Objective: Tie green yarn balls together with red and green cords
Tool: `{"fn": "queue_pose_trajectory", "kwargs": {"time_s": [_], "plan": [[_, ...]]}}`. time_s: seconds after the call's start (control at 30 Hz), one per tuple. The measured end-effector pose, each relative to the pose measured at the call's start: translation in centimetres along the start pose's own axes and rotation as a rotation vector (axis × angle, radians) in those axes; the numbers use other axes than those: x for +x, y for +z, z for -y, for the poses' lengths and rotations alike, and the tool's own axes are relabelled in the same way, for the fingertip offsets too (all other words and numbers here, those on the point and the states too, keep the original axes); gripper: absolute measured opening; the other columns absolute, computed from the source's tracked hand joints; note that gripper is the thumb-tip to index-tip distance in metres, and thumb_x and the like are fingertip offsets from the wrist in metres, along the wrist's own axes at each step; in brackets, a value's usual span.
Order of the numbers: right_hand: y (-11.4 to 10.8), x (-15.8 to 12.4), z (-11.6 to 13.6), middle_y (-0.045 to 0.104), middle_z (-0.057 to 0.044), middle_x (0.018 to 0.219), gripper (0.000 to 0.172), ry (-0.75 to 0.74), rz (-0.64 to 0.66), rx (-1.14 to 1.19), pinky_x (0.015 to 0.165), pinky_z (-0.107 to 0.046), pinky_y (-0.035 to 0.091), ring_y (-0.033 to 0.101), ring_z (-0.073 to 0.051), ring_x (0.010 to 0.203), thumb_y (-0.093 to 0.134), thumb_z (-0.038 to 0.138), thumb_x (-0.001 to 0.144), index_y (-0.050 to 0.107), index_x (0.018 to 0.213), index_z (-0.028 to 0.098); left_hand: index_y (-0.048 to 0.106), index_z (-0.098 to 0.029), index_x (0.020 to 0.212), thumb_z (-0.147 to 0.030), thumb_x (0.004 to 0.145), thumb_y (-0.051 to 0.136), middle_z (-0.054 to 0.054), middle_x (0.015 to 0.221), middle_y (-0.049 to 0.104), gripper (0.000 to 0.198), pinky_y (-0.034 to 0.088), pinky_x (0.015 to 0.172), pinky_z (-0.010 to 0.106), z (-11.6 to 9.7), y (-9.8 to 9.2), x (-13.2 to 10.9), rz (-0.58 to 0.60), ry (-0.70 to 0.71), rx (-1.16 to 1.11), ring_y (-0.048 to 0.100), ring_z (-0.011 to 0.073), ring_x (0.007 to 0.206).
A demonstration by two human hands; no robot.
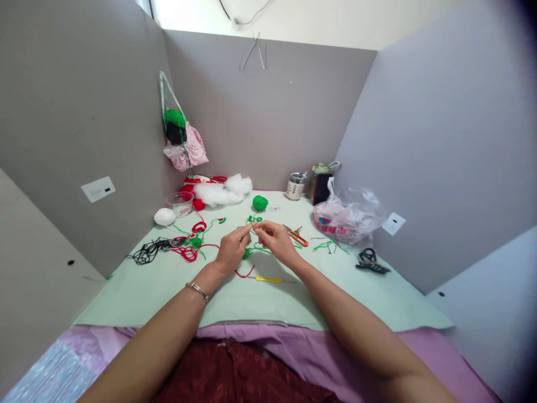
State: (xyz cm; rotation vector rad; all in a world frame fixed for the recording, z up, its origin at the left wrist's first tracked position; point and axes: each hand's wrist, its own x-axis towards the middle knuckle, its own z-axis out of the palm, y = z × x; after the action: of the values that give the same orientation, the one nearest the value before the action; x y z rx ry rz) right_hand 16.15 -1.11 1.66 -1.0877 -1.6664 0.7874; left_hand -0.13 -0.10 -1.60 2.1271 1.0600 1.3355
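From my end, the left hand [234, 246] and right hand [274, 238] meet at the fingertips, pinched closed, apparently on green yarn [246, 253] (too small for me to see the exact grip). Its clump lies on the near side of the tips, closer to the left hand, a strand running left to right. Far right of centre, a tin [295, 190] holds items I can't identify; farther right bulges a plastic bag [335, 224], and far left sits a clear tub [180, 206], contents unclear.
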Motion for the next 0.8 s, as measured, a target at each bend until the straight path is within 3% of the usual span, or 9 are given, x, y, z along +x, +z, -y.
{"fn": "queue_pose_trajectory", "kwargs": {"time_s": [0.8], "plan": [[0.07, -0.26, -0.22, 0.057, 0.003, 0.056, 0.023, -0.086, -0.064, -0.161, 0.054, -0.024, 0.04, 0.051, -0.012, 0.051, 0.055, 0.036, 0.088, 0.071, 0.095, 0.019, 0.063, -0.022, 0.129, -0.024, 0.094, 0.043, 0.002, 0.081, 0.065, 0.04, 0.042, 0.074, 0.024, 0.09, 0.04, 0.03, 0.016, -0.017, -0.003, 0.056, 0.0138, 0.072]]}}
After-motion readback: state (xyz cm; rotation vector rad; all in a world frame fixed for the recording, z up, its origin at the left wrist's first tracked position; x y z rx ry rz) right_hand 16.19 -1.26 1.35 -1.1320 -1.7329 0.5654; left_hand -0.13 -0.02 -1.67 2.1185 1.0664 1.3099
